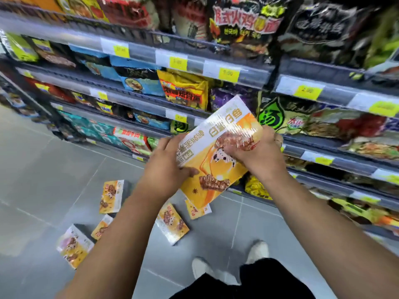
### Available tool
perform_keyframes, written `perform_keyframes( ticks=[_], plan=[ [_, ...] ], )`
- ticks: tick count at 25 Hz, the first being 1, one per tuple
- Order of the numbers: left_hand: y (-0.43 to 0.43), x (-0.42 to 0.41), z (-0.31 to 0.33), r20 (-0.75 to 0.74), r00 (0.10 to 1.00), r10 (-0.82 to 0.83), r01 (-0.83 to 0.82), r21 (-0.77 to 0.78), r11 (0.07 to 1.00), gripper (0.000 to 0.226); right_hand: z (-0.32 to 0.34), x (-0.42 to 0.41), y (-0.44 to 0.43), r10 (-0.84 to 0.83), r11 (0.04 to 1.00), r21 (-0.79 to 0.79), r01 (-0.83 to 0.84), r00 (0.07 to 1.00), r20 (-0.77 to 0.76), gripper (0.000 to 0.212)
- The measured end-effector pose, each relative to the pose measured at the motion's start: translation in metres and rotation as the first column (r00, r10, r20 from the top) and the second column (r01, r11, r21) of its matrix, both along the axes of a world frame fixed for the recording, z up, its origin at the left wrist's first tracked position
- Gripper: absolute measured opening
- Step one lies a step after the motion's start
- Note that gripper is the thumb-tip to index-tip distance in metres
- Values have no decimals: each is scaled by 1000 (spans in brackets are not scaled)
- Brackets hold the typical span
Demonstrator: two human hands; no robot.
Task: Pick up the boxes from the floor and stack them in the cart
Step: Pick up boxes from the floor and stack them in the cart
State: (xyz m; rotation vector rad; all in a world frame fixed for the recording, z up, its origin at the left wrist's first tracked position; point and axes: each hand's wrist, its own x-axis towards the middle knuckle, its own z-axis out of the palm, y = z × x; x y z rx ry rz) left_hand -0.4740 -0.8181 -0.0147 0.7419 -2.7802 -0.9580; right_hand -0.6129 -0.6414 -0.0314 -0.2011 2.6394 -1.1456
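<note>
Both arms reached forward, forearms bare. Left hand [166, 167] gripped the held box [218, 152] at its left long edge, thumb pressed flat on the printed front, fingers wrapped behind out of sight. Right hand [257, 152] gripped the right edge, fingers curled over the front face, knuckles up. The held box was a yellow-and-white snack box in shiny wrap, raised off the floor and tilted, top corner leaning up-right, in front of the lower shelves.

Grey tile floor [43, 169] lay open on the left. Shelving [194, 61] packed with noodle packs and yellow price tags ran diagonally from upper left to the right edge, its base close behind the scattered boxes. Two white shoes [201, 267] and black trousers [248, 281] showed at bottom centre.

Count: one box in hand, five on the floor. Leftmost box [74, 246] lay face up. Second box [101, 227] sat just beside it, partly hidden by the left forearm. Third box [111, 196] stood up on edge. Fourth box [172, 223] lay flat between the forearms. Fifth box [197, 209] sat under the held box, mostly covered by it, near the shelf base. All five had the same yellow print. Frame blurry, small text unreadable.
</note>
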Motion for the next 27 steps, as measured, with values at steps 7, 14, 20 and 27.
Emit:
perform_keyframes(
  ticks=[7,14,20,27],
  plan=[
    [137,-79,37,-20,947,-321,320,-54,946,92,40,-14,171,-307,952,-23,306,950,-58,105],
    [349,-137,60,-54,829,-556,551,-91,830,93,63,-7,396,-535,845,-40,533,841,-78,104],
    [532,-170,74,-123,740,-661,659,-66,749,87,79,10,579,-682,732,-99,674,723,-112,88],
    [706,-228,74,-144,569,-810,816,-26,578,82,73,7,735,-836,542,-74,837,529,-149,92]
  ],
)
